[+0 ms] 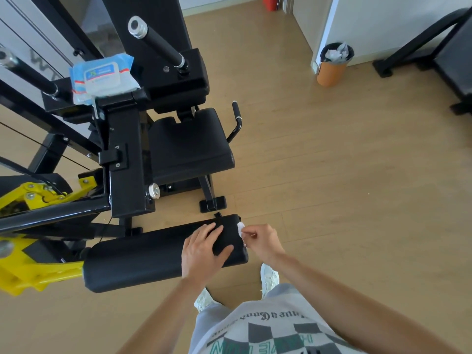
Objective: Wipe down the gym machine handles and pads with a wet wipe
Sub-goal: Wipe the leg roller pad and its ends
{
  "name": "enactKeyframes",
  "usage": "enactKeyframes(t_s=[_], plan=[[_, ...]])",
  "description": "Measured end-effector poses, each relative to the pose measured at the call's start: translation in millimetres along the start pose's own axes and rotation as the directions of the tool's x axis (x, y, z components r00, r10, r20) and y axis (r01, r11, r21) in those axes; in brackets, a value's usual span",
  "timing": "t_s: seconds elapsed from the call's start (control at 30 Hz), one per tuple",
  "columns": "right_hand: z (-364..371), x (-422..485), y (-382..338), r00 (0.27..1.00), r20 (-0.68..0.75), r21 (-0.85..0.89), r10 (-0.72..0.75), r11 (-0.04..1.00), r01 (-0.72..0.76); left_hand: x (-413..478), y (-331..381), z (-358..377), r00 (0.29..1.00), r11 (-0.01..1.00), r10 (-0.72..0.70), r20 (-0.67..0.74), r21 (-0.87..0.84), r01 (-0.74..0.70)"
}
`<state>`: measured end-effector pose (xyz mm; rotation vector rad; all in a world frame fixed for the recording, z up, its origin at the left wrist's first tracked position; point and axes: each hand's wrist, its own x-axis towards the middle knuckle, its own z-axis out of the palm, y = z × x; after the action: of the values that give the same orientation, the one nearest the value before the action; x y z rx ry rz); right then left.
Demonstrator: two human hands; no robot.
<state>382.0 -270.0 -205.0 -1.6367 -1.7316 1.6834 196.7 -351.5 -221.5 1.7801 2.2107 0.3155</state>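
- A long black roller pad was seen low in the view, at about seven o'clock from the centre, fixed to a yellow arm of the gym machine.
- The left hand was laid on top of the pad near its right end, with the fingers spread fairly wide and flat and the thumb stretched along the near side.
- A small crumpled white wet wipe was pinched between the thumb and fingertips of the right hand, and it was pressed against the pad's end face, at three o'clock from the left hand.
- A black seat was placed at twelve o'clock from the hands, with a short curved handle at its right edge.
- A blue pack of wipes was set on the machine frame at eleven o'clock, beside a black grip bar with a silver cap.
- An orange bin holding crumpled white wipes was stood on the wooden floor at two o'clock.
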Motion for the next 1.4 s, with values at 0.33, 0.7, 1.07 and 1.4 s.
enactKeyframes(t_s=[0.33, 0.7, 1.07, 1.4], plan=[[-4.9, -2.0, 28.6, 0.986, 0.094, -0.085, 0.137, 0.988, -0.129, 3.7, -3.0, -3.5, 0.996, 0.998, -0.016, 0.090, -0.058, 0.022], [11.9, -8.3, 19.7, 0.991, -0.115, 0.132, 0.071, 0.990, -0.055, 33.2, -5.3, -19.2, 0.959, 0.991, -0.058, 0.278, -0.100, 0.089], [34.3, -44.2, 47.1, 0.957, -0.189, -0.028, 0.220, 0.973, -0.229, 52.8, -18.4, -20.6, 0.926, 0.991, 0.024, 0.377, -0.132, 0.028], [25.6, -53.3, 46.9, 0.853, -0.401, 0.179, 0.333, 0.942, -0.284, 37.0, -37.9, -20.6, 0.935, 0.938, 0.340, 0.103, -0.107, -0.330]])
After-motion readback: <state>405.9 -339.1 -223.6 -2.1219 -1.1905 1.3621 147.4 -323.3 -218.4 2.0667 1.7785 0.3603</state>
